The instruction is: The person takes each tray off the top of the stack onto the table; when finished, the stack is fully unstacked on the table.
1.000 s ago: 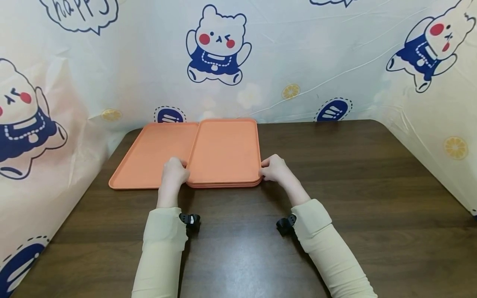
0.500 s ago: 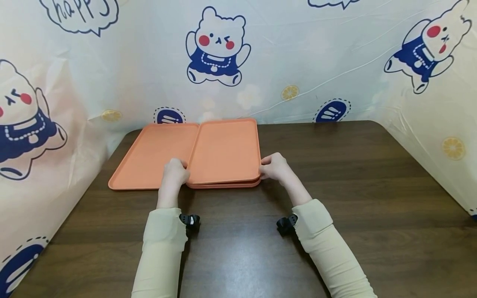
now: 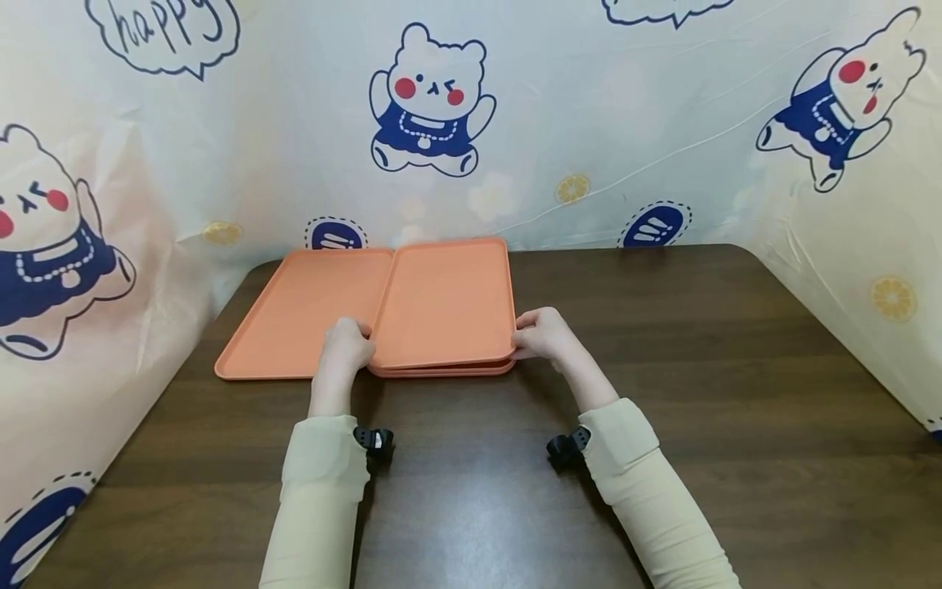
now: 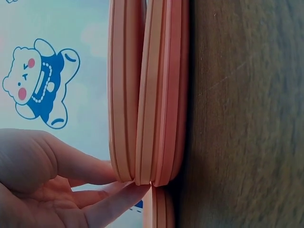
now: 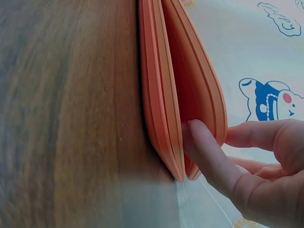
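A stack of orange trays (image 3: 449, 307) sits at the back of the table. My right hand (image 3: 543, 334) pinches the top tray (image 5: 206, 76) at its near right corner, one finger inside the gap beneath it. That side tilts up off the middle tray (image 5: 166, 95); the bottom tray (image 5: 148, 90) lies on the table. At the left edge, my left hand (image 3: 346, 343) holds the top tray's rim with thumb and finger, a fingertip also reaching the tray below in the left wrist view. A single orange tray (image 3: 309, 303) lies flat left of the stack, partly behind this hand.
The dark wooden table (image 3: 471, 491) extends in front of the trays and to their right. Behind it hangs a pale cloth (image 3: 559, 98) printed with bears, which also drapes along both sides. Black wrist cameras (image 3: 565, 450) sit at both cuffs.
The top tray's near right corner has risen from the stack with my right fingers, opening a gap. My left hand stays at the left edge. The head view has shifted slightly.
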{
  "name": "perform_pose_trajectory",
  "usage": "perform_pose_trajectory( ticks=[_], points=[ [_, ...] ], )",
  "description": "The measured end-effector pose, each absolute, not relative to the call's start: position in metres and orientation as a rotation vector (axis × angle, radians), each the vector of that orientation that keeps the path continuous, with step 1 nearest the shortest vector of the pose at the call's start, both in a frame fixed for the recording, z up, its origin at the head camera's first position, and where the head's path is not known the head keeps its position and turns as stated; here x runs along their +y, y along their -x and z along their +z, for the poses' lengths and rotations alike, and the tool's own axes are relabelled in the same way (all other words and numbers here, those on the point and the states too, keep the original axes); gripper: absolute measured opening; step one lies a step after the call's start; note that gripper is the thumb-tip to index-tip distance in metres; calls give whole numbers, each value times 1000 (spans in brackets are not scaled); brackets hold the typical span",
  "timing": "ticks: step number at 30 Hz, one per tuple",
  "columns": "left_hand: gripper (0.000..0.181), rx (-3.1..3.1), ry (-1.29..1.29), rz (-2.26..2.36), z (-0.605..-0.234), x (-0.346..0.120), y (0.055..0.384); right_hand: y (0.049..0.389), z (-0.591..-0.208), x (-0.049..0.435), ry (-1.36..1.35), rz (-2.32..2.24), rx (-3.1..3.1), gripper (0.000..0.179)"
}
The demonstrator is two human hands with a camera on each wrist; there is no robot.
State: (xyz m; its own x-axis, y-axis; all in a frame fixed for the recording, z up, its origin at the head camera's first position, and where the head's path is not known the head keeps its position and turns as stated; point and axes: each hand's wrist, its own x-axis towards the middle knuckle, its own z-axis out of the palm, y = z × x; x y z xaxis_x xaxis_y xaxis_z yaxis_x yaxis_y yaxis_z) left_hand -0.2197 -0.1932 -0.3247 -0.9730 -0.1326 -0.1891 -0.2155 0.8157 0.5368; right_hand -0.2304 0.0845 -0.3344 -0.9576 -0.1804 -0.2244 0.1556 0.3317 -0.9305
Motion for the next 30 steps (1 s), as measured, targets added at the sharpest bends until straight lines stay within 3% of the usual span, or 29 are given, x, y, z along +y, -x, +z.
perform_pose_trajectory(
  ticks=[17, 30],
  points=[
    [48, 2826, 281, 962, -324, -197, 215, 234, -339, 87, 93, -1656, 2160, 41],
    [47, 2735, 313, 1033, -324, -200, 217, 233, -332, 91, -2, -1901, 1927, 55]
  ],
)
